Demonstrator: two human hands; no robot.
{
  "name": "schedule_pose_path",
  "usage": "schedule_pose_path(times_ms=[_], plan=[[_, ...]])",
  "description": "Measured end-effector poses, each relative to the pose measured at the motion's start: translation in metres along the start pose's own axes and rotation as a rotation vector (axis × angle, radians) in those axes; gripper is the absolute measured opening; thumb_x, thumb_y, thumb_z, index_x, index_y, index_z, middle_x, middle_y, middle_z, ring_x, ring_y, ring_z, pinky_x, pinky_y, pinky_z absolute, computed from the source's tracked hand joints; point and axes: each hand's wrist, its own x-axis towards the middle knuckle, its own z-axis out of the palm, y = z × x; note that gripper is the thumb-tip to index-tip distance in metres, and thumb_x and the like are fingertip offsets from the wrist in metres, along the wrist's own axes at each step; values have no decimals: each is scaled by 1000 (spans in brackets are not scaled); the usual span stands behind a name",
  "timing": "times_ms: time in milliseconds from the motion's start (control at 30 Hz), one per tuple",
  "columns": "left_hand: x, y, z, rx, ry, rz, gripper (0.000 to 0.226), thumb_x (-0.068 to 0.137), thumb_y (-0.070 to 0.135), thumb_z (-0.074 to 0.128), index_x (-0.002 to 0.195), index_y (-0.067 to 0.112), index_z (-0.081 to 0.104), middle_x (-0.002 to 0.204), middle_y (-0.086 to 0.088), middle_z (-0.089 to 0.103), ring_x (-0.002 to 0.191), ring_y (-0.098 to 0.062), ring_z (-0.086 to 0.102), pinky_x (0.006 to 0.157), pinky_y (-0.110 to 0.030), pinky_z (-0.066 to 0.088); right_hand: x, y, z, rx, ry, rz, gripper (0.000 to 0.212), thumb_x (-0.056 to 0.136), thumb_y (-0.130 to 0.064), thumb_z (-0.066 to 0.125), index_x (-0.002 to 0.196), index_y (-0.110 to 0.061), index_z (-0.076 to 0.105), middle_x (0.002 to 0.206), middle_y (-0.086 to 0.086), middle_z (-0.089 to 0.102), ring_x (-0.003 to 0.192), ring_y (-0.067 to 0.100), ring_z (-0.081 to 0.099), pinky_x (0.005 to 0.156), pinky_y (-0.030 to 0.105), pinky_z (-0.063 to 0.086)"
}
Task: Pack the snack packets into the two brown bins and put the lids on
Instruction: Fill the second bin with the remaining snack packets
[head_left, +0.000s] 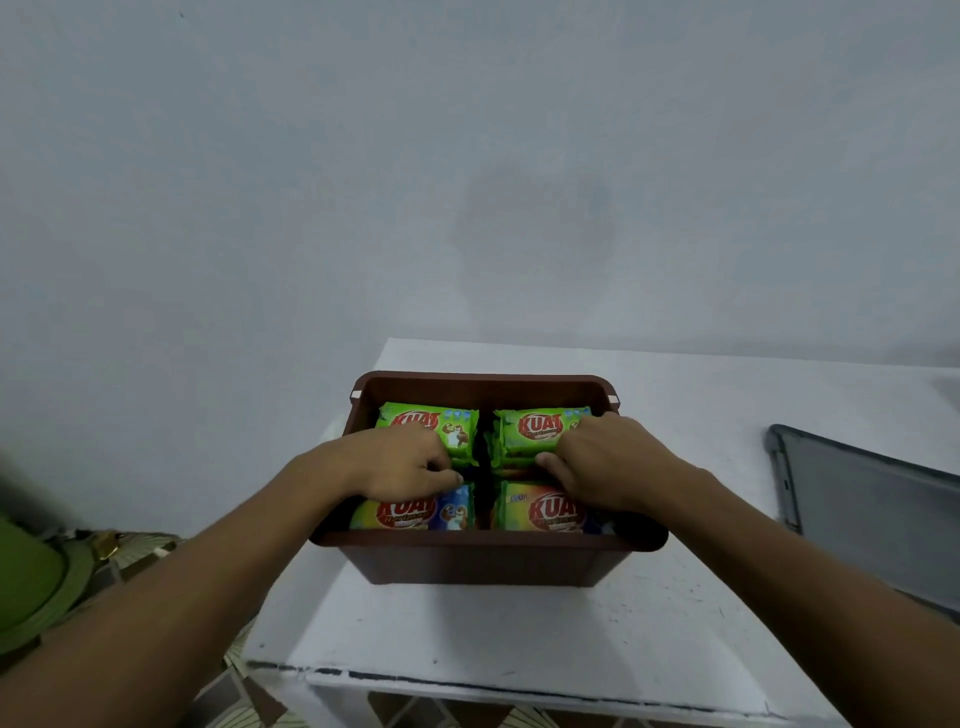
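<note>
Here both hands are down inside the one brown bin in view, a smooth moulded plastic tub with rounded corners and a rolled rim, sitting on a white painted counter.

The left hand and right hand lie knuckles-up with fingers curled, the tips tucked into the seam between the far and near rows of snack packets. Whether either hand actually pinches a packet cannot be told, since the fingertips are buried.

The packets are glossy, pillow-shaped foil wrappers, bright green with red "KUAT" lettering, laid flat in four stacks. Two stacks show just beyond the knuckles and two just below the wrists, the near-left stack and near-right stack. A dark gap runs between the hands, splitting left stacks from right. The hands cover the near edges of the far packets.

A small white tab sits on the bin's rim beyond the left hand, and another is beyond the right.

Well out from the right hand, a flat grey lid with a raised rounded border lies on the counter, cut off by the picture's edge. Below the forearms, the counter's front edge has chipped, cracked paint.

Out past the left forearm, a blurred green rounded object rests on a patterned tiled floor. A plain pale wall rises beyond the hands.
</note>
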Motion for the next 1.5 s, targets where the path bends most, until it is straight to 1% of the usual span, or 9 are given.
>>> schedule_pose_path(times_ms=[267, 367, 533, 700, 900, 1133, 1233, 1367, 1500], plan=[[37, 25, -8, -109, 249, 137, 39, 93, 27, 47, 62, 7, 60, 55, -6, 57, 51, -21, 51, 54, -34, 40, -18, 43, 3, -30, 15, 21, 51, 99, -52, 31, 87, -16, 65, 80, -1, 63, 62, 10, 51, 58, 23, 35], [58, 44, -8, -114, 234, 144, 41, 92, 30, 45, 63, 5, 60, 57, -9, 58, 51, -24, 51, 52, -38, 41, -24, 67, 5, -44, 6, 56, 49, 99, -52, 32, 84, -17, 64, 73, -4, 55, 54, 6, 43, 52, 21, 29], [79, 62, -10, -83, 206, 134, 40, 92, 34, 44, 61, 13, 58, 56, -3, 56, 53, -20, 52, 54, -42, 43, -27, 95, 5, -76, -9, 60, 52, 98, -53, 30, 74, -17, 60, 65, -5, 51, 53, 8, 43, 59, 28, 43], [83, 68, -11, -53, 121, 101, 39, 99, 31, 45, 70, 10, 63, 71, -4, 65, 62, -14, 57, 59, -30, 45, -30, 98, 6, -29, -31, -7, 57, 98, -59, 28, 83, -22, 69, 71, -6, 61, 57, 7, 51, 52, 20, 30], [83, 68, -8, -57, 55, 95, 33, 100, 38, 42, 72, 30, 58, 75, 5, 65, 67, -10, 62, 68, -40, 54, -35, 97, 2, 11, -56, -22, 54, 98, -59, 27, 88, -27, 70, 64, -9, 52, 54, 6, 47, 51, 19, 28], [77, 67, -10, -34, 57, 114, 36, 100, 33, 42, 76, 15, 61, 74, 0, 63, 62, -11, 55, 62, -36, 49, -36, 98, 8, -3, -70, -18, 52, 98, -58, 27, 93, -26, 68, 77, -9, 61, 57, 6, 49, 51, 17, 27], [76, 64, -11, -18, 124, 116, 34, 98, 31, 47, 78, 12, 65, 68, 0, 63, 56, -9, 53, 54, -28, 45, -37, 99, 10, 19, -33, -11, 45, 98, -55, 33, 76, -28, 61, 66, -10, 55, 54, 5, 47, 50, 18, 26], [80, 57, -17, 129, 362, 113, 9, 87, 31, 60, 82, 25, 56, 75, 11, 58, 68, -9, 56, 62, -39, 53, -32, 103, 7, 234, 113, -4, 24, 93, -42, 55, 73, -29, 59, 65, -14, 55, 60, 3, 54, 55, 18, 36], [99, 49, -24, 324, 247, 65, 40, 74, 49, 73, 91, 27, 44, 93, 11, 48, 84, -12, 50, 64, -32, 44, -21, 101, 5, 155, 163, -11, 13, 86, -39, 65, 91, -30, 58, 89, -14, 57, 81, 8, 56, 65, 28, 49]])
